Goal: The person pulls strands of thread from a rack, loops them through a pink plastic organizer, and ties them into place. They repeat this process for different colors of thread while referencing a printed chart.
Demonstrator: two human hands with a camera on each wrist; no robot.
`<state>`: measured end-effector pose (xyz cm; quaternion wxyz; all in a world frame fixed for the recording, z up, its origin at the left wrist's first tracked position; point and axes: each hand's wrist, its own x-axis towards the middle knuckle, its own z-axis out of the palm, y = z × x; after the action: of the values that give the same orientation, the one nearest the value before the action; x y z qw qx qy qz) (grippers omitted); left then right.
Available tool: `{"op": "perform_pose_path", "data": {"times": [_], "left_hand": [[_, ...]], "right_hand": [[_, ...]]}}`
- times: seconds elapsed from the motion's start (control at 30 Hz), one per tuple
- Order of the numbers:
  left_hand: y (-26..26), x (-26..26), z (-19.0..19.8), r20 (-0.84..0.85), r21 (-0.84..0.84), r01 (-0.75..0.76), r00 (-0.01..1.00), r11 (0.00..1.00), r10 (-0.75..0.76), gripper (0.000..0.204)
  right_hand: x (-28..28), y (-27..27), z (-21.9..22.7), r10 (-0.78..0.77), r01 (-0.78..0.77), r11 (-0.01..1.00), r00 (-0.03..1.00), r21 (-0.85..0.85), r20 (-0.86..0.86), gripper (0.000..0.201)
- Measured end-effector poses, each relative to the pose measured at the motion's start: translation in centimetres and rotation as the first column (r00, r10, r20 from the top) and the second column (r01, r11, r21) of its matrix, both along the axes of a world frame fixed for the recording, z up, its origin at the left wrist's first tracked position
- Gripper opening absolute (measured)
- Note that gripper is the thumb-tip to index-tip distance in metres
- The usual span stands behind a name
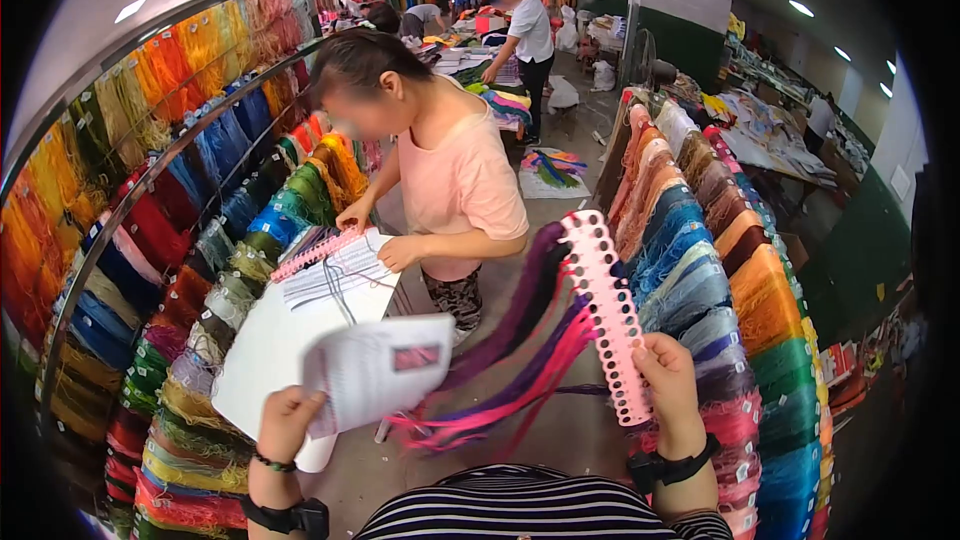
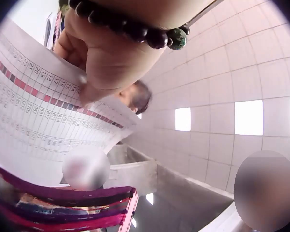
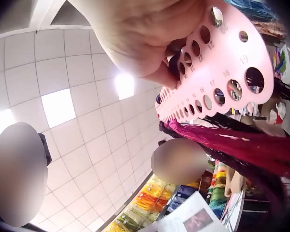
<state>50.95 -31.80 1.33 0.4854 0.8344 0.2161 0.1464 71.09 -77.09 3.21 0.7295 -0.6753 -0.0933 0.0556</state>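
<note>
My left hand grips a printed paper sheet by its lower left edge; in the left wrist view the sheet shows rows of numbers and a band of coloured squares under my fingers. My right hand holds the lower end of a long pink plastic strip with holes, raised upright. Purple, red and pink thread bundles hang from the strip toward the left. The right wrist view shows the numbered holes of the strip under my fingers.
A person in a pink shirt stands ahead, hands on a white board with another pink strip. Racks of coloured thread skeins line the left and right. Another person works at tables at the back.
</note>
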Motion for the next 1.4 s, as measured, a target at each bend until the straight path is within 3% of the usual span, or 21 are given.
{"op": "perform_pose_path", "data": {"times": [0.07, 0.13, 0.2, 0.33, 0.53, 0.67, 0.7, 0.8, 0.83, 0.93, 0.97, 1.07, 1.17, 1.27, 1.3, 1.4], "left_hand": [[-3.3, 3.3, 0.8, -0.110, 0.077, 0.166, 0.981, 0.983, -0.157, 0.015], [-5.0, 6.8, -0.2, -0.149, 0.004, 0.247, 0.958, 0.969, -0.244, 0.017], [-5.9, 10.3, -2.0, -0.158, -0.072, 0.275, 0.946, 0.959, -0.283, 0.017], [-6.9, 18.3, -4.3, -0.150, -0.069, 0.345, 0.924, 0.936, -0.351, 0.017], [-6.6, 31.3, -1.9, -0.145, -0.005, 0.472, 0.872, 0.882, -0.468, 0.019], [-6.2, 36.4, -0.9, -0.167, -0.063, 0.497, 0.850, 0.866, -0.500, 0.014], [-6.1, 37.0, -0.6, -0.239, -0.070, 0.460, 0.853, 0.885, -0.463, 0.014], [-4.8, 38.3, -1.5, -0.242, 0.058, 0.511, 0.840, 0.857, -0.485, 0.018], [-6.0, 40.0, 1.4, -0.421, -0.079, 0.392, 0.820, 0.917, -0.387, 0.018], [-6.6, 41.4, 0.1, -0.298, -0.058, 0.252, 0.919, 0.966, -0.258, 0.019], [-7.3, 42.4, 0.2, -0.264, 0.032, 0.198, 0.947, 0.980, -0.183, 0.019], [-10.3, 45.8, 1.7, -0.312, 0.016, -0.010, 0.950, 1.000, 0.014, 0.017], [-12.8, 50.5, 3.7, -0.351, 0.056, -0.072, 0.932, 0.996, 0.087, 0.014], [-14.3, 54.5, 3.3, -0.233, 0.179, -0.175, 0.948, 0.968, 0.215, 0.014], [-14.1, 55.8, 3.7, -0.327, 0.174, -0.174, 0.918, 0.969, 0.223, 0.014], [-13.8, 60.6, 3.7, -0.263, 0.140, -0.282, 0.913, 0.949, 0.311, 0.014]], "right_hand": [[2.4, -0.9, -0.5, -0.055, 0.056, 0.997, 0.998, 0.048, -0.028, 0.012], [5.5, -1.9, -0.5, -0.088, 0.091, 0.995, 0.995, 0.049, -0.050, 0.012], [9.1, -2.4, -0.7, -0.116, 0.115, 0.993, 0.991, -0.007, -0.066, 0.011], [17.9, -2.6, -1.9, -0.189, 0.185, 0.978, 0.982, -0.091, -0.028, 0.013], [32.2, -1.2, 0.4, -0.286, 0.278, 0.940, 0.958, -0.200, -0.009, 0.015], [42.6, 0.5, -0.5, -0.228, 0.223, 0.972, 0.973, -0.077, -0.049, 0.013], [45.4, 0.9, -1.2, -0.195, 0.192, 0.979, 0.979, -0.062, -0.050, 0.012], [52.8, 3.7, -1.5, -0.109, 0.099, 0.989, 0.990, -0.107, -0.094, 0.011], [55.7, 4.9, -2.1, -0.094, 0.085, 0.989, 0.993, -0.124, -0.065, 0.011], [63.9, 8.2, -3.7, 0.082, -0.088, 0.993, 0.993, -0.072, -0.088, 0.013], [66.1, 9.6, -3.4, 0.148, -0.153, 0.987, 0.984, -0.049, -0.095, 0.013], [71.9, 12.5, -2.7, 0.323, -0.326, 0.946, 0.938, 0.002, -0.124, 0.015], [77.4, 14.7, -3.1, 0.436, -0.438, 0.899, 0.887, 0.022, -0.153, 0.015], [82.5, 17.9, -3.3, 0.523, -0.523, 0.851, 0.841, 0.039, -0.140, 0.014], [84.1, 19.1, -3.2, 0.547, -0.547, 0.836, 0.822, 0.044, -0.159, 0.014], [88.8, 23.4, -4.5, 0.614, -0.602, 0.790, 0.770, 0.121, -0.174, 0.014]]}}
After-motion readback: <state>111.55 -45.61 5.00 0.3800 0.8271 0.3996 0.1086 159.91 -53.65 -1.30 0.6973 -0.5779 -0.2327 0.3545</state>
